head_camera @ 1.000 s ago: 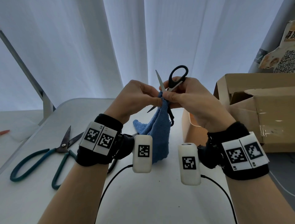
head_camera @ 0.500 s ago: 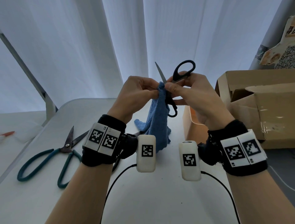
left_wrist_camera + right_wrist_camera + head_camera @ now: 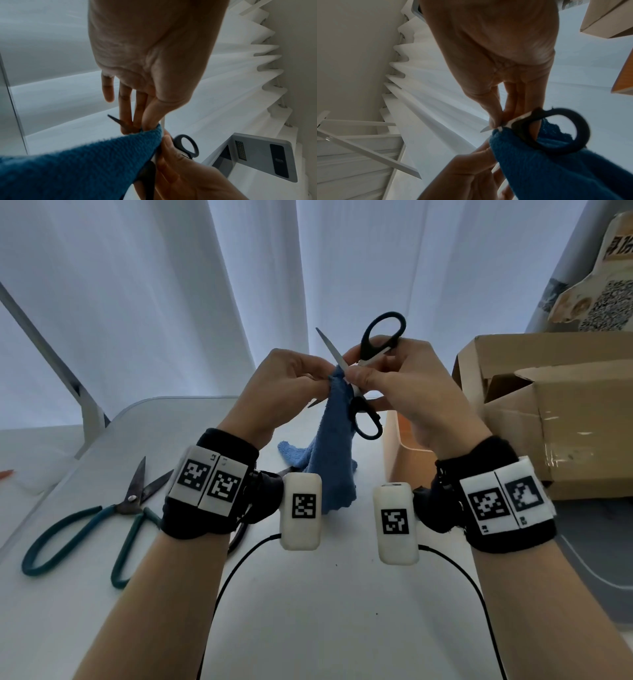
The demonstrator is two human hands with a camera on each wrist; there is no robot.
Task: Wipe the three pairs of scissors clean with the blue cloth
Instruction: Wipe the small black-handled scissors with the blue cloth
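**Black-handled scissors: blade wipe in hand, held above the table**

Item: black-handled scissors (image 3: 371,361), blades spread, raised in the air above the white table (image 3: 308,611) between both hands. One blade points up and to the left with its tip bare; one loop stands above the right hand, the other hangs below it.

Cloth: blue cloth (image 3: 334,453), bunched at the top against the blade near the pivot; its tail hangs down toward the table.

Right hand (image 3: 411,392): fingers and thumb curled round the scissors near the pivot and upper handle, gripping them.

Left hand (image 3: 284,381): fingertips pinching the top of the cloth against the blade.

Handling advice (judgement): keep the right-hand grip steady so the blades do not swing shut on the cloth or fingers. Fold cloth over both flat faces of the blade and draw from pivot out to tip, fingers behind the edge, not across it. The exposed tip calls for a light finish. Repeat on the second blade, mostly hidden behind the hands.

Remaining stock: green-handled scissors (image 3: 102,518) lying open on the table at left. A dark handle shows under the left wrist, probably the third pair; too hidden to confirm.

Nearby: cardboard box (image 3: 548,412) at right, well apart.
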